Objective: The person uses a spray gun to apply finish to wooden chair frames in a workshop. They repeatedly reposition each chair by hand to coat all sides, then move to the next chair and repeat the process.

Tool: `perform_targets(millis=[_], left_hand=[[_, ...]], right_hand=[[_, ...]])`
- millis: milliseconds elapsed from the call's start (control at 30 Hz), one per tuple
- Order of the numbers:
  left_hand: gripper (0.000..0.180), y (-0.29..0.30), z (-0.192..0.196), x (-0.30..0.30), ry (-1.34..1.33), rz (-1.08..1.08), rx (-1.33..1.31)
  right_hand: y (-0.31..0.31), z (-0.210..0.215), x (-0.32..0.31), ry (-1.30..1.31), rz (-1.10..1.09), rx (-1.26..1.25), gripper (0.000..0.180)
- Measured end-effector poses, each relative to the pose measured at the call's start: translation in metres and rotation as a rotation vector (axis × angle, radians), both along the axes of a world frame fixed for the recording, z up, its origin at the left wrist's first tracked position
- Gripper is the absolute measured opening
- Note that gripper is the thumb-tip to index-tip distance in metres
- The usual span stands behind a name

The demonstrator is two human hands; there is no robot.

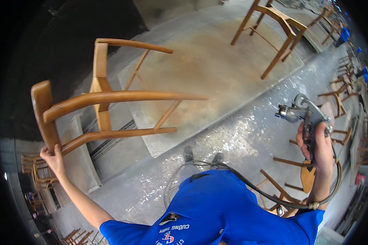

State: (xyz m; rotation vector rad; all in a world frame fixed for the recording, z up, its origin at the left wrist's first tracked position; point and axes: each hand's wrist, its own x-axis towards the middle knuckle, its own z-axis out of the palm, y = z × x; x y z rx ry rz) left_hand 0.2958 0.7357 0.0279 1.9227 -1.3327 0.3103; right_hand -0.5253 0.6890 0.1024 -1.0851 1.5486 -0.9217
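My left hand [54,159] is closed around the lower end of the backrest of a brown wooden chair frame [122,97]. The chair is tipped over, its legs pointing right above a grey board stained brown [200,61]. At the right, my right hand [322,151] is wrapped round the handle of a metal spray gun [308,116]. The gun's nozzle faces left, apart from the chair. A dark hose [335,185] loops from the gun past my forearm and across my waist.
Another wooden chair frame [280,18] stands at the board's far right. Wooden chair parts [280,185] lie by my right elbow. More chairs [343,87] line the right side, near people in blue. Several chairs [37,169] stand at the left. The floor [233,139] looks wet or glossy.
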Motion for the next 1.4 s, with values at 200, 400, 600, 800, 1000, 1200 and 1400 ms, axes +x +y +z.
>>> perform_targets(millis=[200, 400, 600, 800, 1000, 1200, 1400], left_hand=[[0.061, 0.003, 0.004, 0.013, 0.068, 0.054, 0.108], [0.060, 0.003, 0.011, 0.007, -0.098, 0.019, 0.180], [0.061, 0.004, 0.016, 0.000, -0.002, -0.004, 0.211], [0.060, 0.007, 0.015, -0.002, -0.043, -0.004, 0.226], [0.055, 0.012, 0.015, 0.011, -0.036, -0.032, 0.212], [0.061, -0.001, 0.016, 0.024, -0.071, -0.030, 0.159], [0.060, -0.023, 0.044, -0.008, 0.016, -0.166, 0.097]], right_hand=[[0.003, -0.024, -0.035, 0.278, -0.163, 0.131, 0.066], [0.016, 0.002, -0.025, -0.163, -0.086, -0.030, 0.081], [0.003, 0.025, 0.013, -0.315, 0.253, -0.230, 0.094], [-0.025, 0.012, 0.014, 0.094, 0.073, 0.052, 0.065], [-0.019, -0.025, -0.024, 0.226, -0.088, 0.122, 0.058], [0.013, -0.045, -0.047, 0.353, -0.194, 0.154, 0.057], [0.067, -0.049, -0.038, 0.164, -0.105, 0.024, 0.060]])
